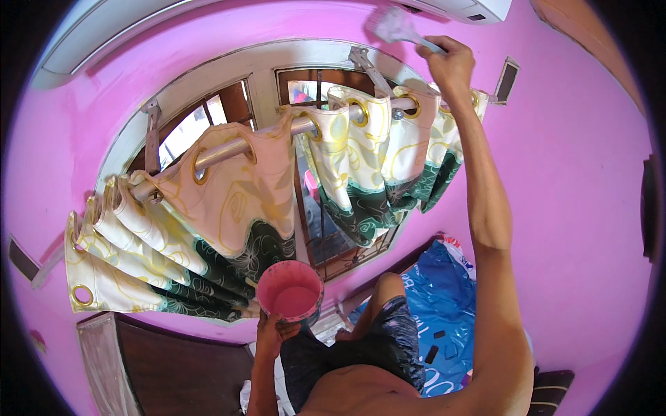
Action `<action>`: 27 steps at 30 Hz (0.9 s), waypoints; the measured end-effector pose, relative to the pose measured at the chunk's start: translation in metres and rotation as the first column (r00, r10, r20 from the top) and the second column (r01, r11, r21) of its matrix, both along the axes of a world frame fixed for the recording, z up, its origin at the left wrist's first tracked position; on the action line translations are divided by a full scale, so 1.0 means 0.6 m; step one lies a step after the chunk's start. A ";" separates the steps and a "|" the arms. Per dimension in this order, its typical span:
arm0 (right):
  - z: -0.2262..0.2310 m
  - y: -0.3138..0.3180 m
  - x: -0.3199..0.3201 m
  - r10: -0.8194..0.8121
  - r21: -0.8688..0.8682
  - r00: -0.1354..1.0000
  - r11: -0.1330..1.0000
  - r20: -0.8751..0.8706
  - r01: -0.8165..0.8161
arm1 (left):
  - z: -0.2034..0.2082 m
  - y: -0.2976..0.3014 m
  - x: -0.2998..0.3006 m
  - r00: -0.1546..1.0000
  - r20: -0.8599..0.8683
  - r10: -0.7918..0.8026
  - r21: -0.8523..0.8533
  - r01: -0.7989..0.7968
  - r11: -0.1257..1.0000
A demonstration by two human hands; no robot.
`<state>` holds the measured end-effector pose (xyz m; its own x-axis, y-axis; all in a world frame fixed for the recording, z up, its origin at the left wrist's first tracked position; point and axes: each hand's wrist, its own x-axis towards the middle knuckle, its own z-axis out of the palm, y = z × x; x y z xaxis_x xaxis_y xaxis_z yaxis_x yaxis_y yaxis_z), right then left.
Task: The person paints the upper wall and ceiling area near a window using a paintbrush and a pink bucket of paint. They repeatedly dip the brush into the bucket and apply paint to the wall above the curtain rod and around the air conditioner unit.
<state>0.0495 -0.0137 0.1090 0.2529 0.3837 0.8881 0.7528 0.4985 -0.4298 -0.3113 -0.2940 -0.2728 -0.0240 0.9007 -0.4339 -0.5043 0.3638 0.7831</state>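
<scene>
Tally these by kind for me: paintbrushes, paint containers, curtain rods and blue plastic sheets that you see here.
Paintbrush: 1, in your right hand
Paint container: 1, in your left hand
Curtain rod: 1
Blue plastic sheet: 1
Total: 4

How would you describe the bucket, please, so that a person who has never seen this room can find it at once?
Look first at the left curtain, pale with a dark green lower part. By its lower inner corner, the person's left hand holds the bucket. Its round open mouth and pink inside set it apart from the dark green cloth beside it.
</scene>
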 end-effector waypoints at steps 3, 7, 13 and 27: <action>-0.016 0.010 0.043 -0.099 -0.076 0.994 0.993 -0.052 0.095 | -0.004 0.004 0.001 1.000 0.018 -0.009 0.001 0.009 1.000; -0.027 0.043 0.053 -0.226 -0.069 0.974 0.971 0.031 0.228 | -0.004 0.007 0.000 1.000 0.004 0.001 -0.008 -0.001 1.000; -0.020 0.042 -0.023 -0.175 0.040 0.975 0.984 0.139 0.171 | 0.003 0.002 -0.002 1.000 0.008 -0.004 -0.012 0.004 1.000; 0.001 -0.036 -0.210 0.041 0.101 0.977 0.993 0.207 -0.063 | -0.004 -0.002 -0.008 0.998 0.063 -0.017 0.031 0.015 0.999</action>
